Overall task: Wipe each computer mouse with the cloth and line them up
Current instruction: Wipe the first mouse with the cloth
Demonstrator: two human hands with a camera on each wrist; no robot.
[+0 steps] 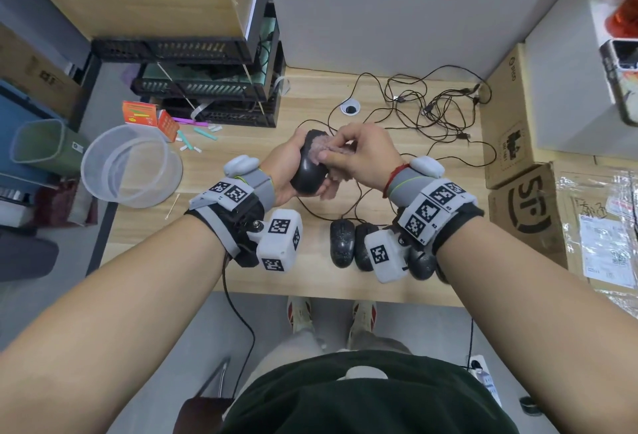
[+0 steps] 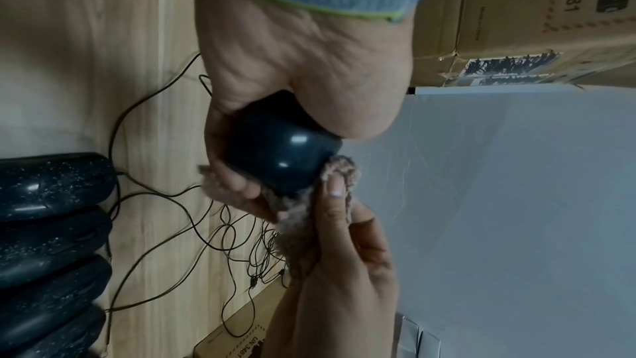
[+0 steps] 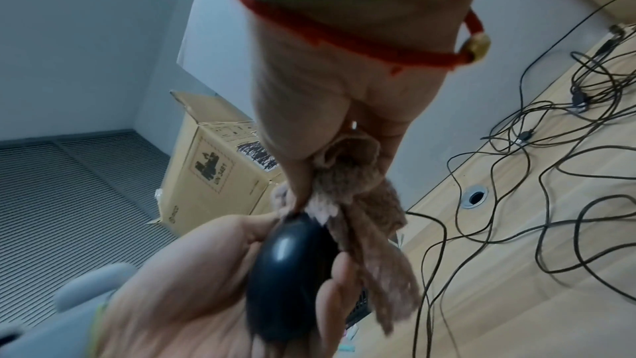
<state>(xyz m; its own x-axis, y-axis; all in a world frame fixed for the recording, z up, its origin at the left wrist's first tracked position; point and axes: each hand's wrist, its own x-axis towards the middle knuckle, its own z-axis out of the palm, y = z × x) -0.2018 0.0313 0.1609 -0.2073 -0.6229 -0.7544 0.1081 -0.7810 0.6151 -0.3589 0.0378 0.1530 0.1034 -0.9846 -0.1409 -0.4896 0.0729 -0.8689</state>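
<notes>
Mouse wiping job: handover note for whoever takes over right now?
Left hand: grips a black mouse, lifted above the desk.
Right hand: pinches the pink cloth against the front of that mouse.
Row of mice: lies side by side near the desk's front edge, partly hidden under the right wrist; four show in the left wrist view. They look speckled, so I can't tell whether they have been wiped.
Cables: tangled toward the back of the desk.
Left: finish wiping the held mouse, set it in the row, check the others for dust.
</notes>
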